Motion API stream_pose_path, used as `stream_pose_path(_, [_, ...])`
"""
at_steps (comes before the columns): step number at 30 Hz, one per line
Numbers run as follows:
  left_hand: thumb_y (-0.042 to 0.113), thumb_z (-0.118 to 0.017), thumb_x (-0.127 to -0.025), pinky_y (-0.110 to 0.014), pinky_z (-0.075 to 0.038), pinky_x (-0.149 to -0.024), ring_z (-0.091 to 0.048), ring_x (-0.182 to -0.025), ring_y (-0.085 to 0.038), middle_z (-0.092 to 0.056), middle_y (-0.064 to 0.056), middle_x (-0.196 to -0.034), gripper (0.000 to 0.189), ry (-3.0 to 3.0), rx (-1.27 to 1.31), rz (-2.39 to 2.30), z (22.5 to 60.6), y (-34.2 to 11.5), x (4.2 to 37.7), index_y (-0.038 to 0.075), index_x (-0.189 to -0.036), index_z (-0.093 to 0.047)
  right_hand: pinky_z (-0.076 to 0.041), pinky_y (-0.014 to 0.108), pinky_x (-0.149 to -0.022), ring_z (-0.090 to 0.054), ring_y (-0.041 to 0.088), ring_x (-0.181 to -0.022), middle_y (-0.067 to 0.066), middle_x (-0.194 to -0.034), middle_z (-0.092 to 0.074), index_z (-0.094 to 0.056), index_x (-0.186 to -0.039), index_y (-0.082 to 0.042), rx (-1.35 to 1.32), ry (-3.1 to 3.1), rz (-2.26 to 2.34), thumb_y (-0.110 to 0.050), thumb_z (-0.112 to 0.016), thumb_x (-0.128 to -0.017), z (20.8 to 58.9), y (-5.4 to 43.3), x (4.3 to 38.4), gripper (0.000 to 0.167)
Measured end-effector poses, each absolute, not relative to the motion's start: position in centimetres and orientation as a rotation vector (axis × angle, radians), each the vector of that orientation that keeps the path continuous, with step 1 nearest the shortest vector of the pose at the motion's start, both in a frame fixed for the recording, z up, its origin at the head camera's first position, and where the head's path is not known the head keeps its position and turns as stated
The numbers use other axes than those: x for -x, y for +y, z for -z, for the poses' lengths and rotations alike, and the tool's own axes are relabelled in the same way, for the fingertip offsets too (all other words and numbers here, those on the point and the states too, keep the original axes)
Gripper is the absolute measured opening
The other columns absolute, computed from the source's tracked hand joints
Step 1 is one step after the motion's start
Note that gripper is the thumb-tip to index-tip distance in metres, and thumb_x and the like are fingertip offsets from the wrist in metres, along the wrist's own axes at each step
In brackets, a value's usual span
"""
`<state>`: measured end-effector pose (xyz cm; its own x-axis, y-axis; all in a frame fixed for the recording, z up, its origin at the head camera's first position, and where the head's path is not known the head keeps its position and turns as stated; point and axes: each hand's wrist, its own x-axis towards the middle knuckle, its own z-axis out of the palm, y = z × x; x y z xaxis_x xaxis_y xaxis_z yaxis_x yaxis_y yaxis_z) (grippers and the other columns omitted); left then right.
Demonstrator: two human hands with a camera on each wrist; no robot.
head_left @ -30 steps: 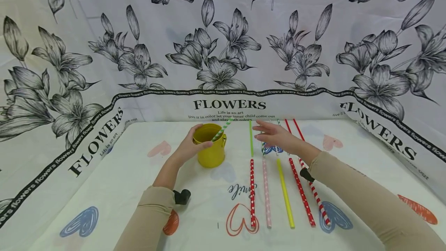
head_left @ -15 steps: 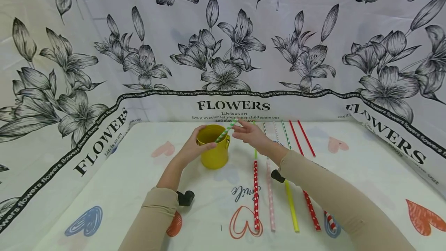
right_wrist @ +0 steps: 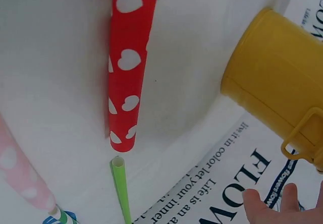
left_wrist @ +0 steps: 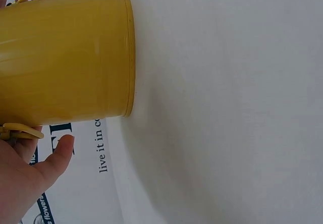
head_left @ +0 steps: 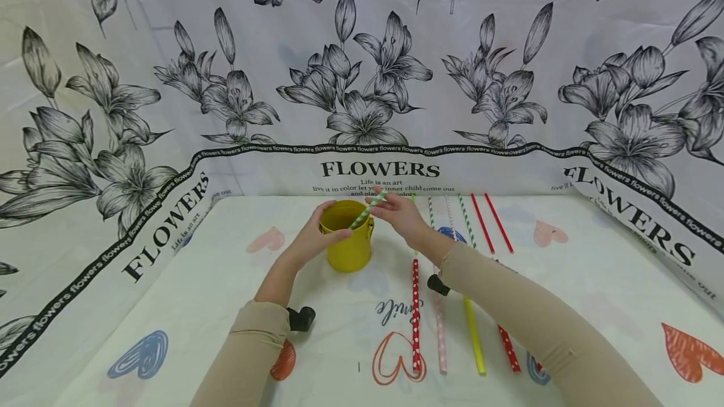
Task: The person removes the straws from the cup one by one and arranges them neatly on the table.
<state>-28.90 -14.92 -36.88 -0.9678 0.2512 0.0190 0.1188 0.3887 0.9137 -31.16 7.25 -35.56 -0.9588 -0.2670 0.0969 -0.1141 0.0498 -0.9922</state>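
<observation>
A yellow bucket [head_left: 349, 253] stands upright on the table, a green-and-white striped paper straw [head_left: 362, 217] leaning out over its right rim. My left hand [head_left: 313, 237] holds the bucket from the left, its thumb along the near side. At the straw's upper end, my right hand [head_left: 398, 209] pinches it with the fingertips. In the left wrist view the bucket wall [left_wrist: 65, 57] fills the upper left, a side ear close to the hand. The right wrist view catches fingertips [right_wrist: 287, 199] below the bucket [right_wrist: 282, 72]; the striped straw is out of that view.
Right of the bucket lie straws in two rows. The near row has a red one with white hearts [head_left: 416, 316], a pink one [head_left: 440, 338] and a yellow one [head_left: 474, 338]. The far row includes green-striped [head_left: 467, 222] and plain red ones [head_left: 499, 222]. My right sleeve covers some.
My right hand has moved left from above the far row of straws to the striped straw in the bucket and now pinches it. The left hand stays on the bucket.
</observation>
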Motion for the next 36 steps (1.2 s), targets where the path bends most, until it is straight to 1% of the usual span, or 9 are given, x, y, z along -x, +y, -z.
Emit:
stream_pose_path(3, [0.039, -0.073, -0.087, -0.052, -0.026, -0.113, -0.033, -0.137, -0.031, -0.033, -0.01, -0.151, 0.088, 2.507, -0.328, -1.637, 36.9, -14.9, 28.9, 0.021, -0.153, -0.019, -0.033, 0.044, -0.111, -0.051, 0.021, -0.128, 0.006, -0.131, -0.06, -0.047, -0.144, -0.013, 0.393, 2.194, 2.069, -0.007, -0.064, -0.094, 35.3, 7.1, 31.0, 0.053])
stream_pose_path(7, [0.037, -0.073, -0.087, -0.052, -0.027, -0.113, -0.033, -0.137, -0.03, -0.033, -0.01, -0.151, 0.086, 2.499, -0.321, -1.643, 36.8, -14.8, 28.9, 0.021, -0.153, -0.019, -0.032, 0.045, -0.112, -0.051, 0.021, -0.128, 0.006, -0.133, -0.059, -0.053, -0.138, -0.009, 0.396, 2.21, 2.074, -0.006, -0.063, -0.094, 35.0, 6.9, 30.8, 0.046])
stream_pose_path(14, [0.038, -0.073, -0.087, -0.052, -0.025, -0.114, -0.033, -0.136, -0.031, -0.033, -0.01, -0.15, 0.087, 2.515, -0.31, -1.629, 37.0, -14.8, 28.9, 0.02, -0.153, -0.019, -0.032, 0.045, -0.111, -0.052, 0.02, -0.126, 0.004, -0.129, -0.062, -0.059, -0.129, -0.005, 0.445, 2.245, 2.035, -0.01, -0.065, -0.094, 34.3, 7.8, 30.4, 0.036])
stream_pose_path(16, [0.039, -0.074, -0.086, -0.051, -0.025, -0.114, -0.033, -0.136, -0.03, -0.034, -0.01, -0.15, 0.088, 2.515, -0.308, -1.629, 37.1, -14.8, 28.9, 0.021, -0.153, -0.02, -0.032, 0.045, -0.112, -0.051, 0.022, -0.128, 0.004, -0.129, -0.062, -0.057, -0.133, -0.007, 0.461, 2.244, 2.025, -0.01, -0.064, -0.094, 33.9, 8.5, 30.0, 0.04])
stream_pose_path(20, [0.04, -0.074, -0.086, -0.05, -0.026, -0.114, -0.033, -0.136, -0.03, -0.033, -0.011, -0.15, 0.089, 2.514, -0.318, -1.637, 37.0, -14.8, 29.0, 0.021, -0.153, -0.019, -0.031, 0.045, -0.112, -0.049, 0.023, -0.129, 0.005, -0.128, -0.062, -0.048, -0.144, -0.015, 0.45, 2.247, 2.012, -0.011, -0.064, -0.095, 33.0, 10.0, 29.2, 0.052])
stream_pose_path(24, [0.036, -0.073, -0.087, -0.049, -0.026, -0.114, -0.033, -0.136, -0.032, -0.032, -0.013, -0.151, 0.088, 2.497, -0.328, -1.66, 36.9, -15.0, 29.0, 0.019, -0.154, -0.018, -0.03, 0.043, -0.113, -0.05, 0.022, -0.127, 0.002, -0.128, -0.063, -0.047, -0.145, -0.021, 0.434, 2.27, 2.011, -0.013, -0.063, -0.095, 32.1, 11.4, 28.7, 0.053])
stream_pose_path(28, [0.032, -0.073, -0.088, -0.048, -0.026, -0.114, -0.032, -0.137, -0.033, -0.032, -0.016, -0.15, 0.087, 2.48, -0.343, -1.678, 37.0, -15.1, 29.0, 0.017, -0.154, -0.018, -0.031, 0.048, -0.112, -0.048, 0.022, -0.128, 0.001, -0.129, -0.062, -0.046, -0.146, -0.023, 0.449, 2.278, 2.02, -0.013, -0.061, -0.097, 31.3, 12.9, 28.4, 0.052])
stream_pose_path(31, [0.033, -0.073, -0.088, -0.048, -0.026, -0.114, -0.033, -0.136, -0.032, -0.033, -0.015, -0.15, 0.087, 2.49, -0.337, -1.674, 37.0, -15.0, 29.0, 0.017, -0.154, -0.018, -0.035, 0.051, -0.107, -0.048, 0.021, -0.129, 0.0, -0.13, -0.062, -0.045, -0.146, -0.023, 0.424, 2.253, 2.049, -0.014, -0.061, -0.097, 30.9, 14.0, 28.4, 0.052])
stream_pose_path(36, [0.036, -0.074, -0.087, -0.047, -0.027, -0.114, -0.034, -0.136, -0.03, -0.034, -0.011, -0.149, 0.087, 2.503, -0.311, -1.655, 36.9, -14.8, 28.9, 0.02, -0.153, -0.02, -0.039, 0.047, -0.103, -0.052, 0.022, -0.125, 0.0, -0.13, -0.061, -0.042, -0.148, -0.021, 0.393, 2.222, 2.105, -0.013, -0.06, -0.098, 30.3, 15.7, 28.3, 0.054])
